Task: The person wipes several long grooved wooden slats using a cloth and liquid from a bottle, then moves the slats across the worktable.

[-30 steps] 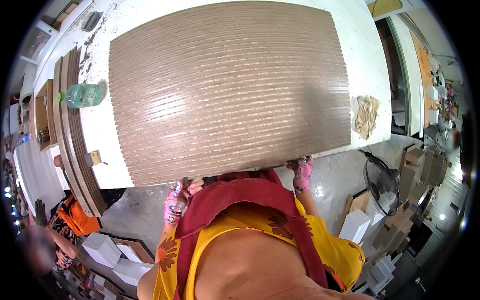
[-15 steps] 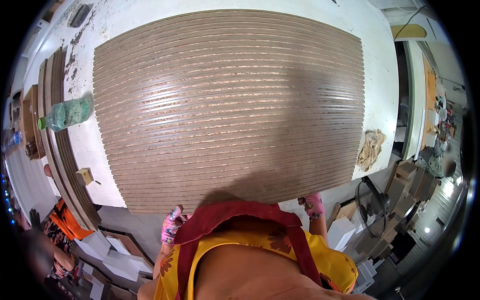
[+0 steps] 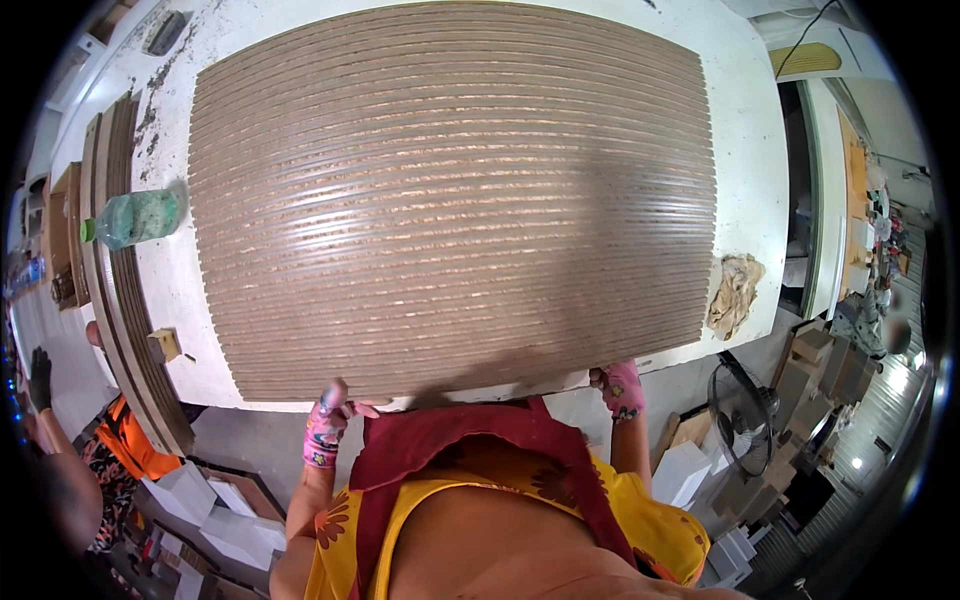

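Note:
A wide sheet of narrow grey-brown strips, lying side by side with jagged ends, covers most of the white table. My left hand, in a pink patterned fingerless glove, is at the near edge of the strips, left of my body. Its thumb points up against that edge while a finger stretches to the right, and it holds nothing. At the right of the near edge is my right hand in a matching glove, fingers curled in with nothing seen in them. Its fingertips touch or nearly touch the edge.
A green-tinted bottle lies by stacked boards at left, above a small wooden block. A crumpled cloth is at right. Beyond the table stands a black fan. Another person's gloved hand shows at far left.
The strips have slid away from me, so the table's near edge now shows below them. Both hands moved forward with them, and my left hand came further out from beside the apron.

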{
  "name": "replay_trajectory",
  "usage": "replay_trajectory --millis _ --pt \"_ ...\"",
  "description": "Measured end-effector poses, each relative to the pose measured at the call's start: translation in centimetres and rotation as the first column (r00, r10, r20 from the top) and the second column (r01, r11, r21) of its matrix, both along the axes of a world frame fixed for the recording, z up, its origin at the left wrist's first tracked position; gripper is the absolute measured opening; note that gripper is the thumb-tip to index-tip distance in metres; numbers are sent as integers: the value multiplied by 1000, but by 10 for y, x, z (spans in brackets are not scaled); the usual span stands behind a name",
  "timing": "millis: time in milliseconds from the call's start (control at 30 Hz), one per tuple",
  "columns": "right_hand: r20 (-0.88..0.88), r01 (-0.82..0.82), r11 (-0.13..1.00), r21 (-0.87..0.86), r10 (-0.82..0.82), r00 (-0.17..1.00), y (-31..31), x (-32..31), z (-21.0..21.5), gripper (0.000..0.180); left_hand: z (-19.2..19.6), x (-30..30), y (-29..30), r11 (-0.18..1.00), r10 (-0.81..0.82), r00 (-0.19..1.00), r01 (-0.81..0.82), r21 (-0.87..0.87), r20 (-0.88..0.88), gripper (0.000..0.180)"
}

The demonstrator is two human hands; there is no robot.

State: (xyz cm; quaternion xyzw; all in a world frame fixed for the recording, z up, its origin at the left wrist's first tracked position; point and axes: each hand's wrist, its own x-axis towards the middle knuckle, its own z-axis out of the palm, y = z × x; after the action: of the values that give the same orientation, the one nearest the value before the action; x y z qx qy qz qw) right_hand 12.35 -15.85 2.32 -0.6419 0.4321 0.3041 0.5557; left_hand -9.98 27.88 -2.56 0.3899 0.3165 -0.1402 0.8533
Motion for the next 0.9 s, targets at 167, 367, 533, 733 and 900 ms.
replay_trajectory --millis 167,367,533,733,900 --pt "146 -157 980 125 138 980 2 42 -1 14 62 102 -8 991 -117 989 111 74 88 65" --pt "177 -221 960 173 190 966 13 83 6 13 29 124 5 988 -151 983 151 11 105 81" --pt "230 -316 927 200 269 935 11 95 3 13 46 148 1 995 -101 985 102 0 141 77" --pt "220 -417 881 223 371 902 2 100 0 16 50 147 -2 991 -107 989 98 91 102 81" --pt "151 -428 810 401 402 903 -21 107 -26 25 59 138 -15 950 -290 928 249 190 233 76"
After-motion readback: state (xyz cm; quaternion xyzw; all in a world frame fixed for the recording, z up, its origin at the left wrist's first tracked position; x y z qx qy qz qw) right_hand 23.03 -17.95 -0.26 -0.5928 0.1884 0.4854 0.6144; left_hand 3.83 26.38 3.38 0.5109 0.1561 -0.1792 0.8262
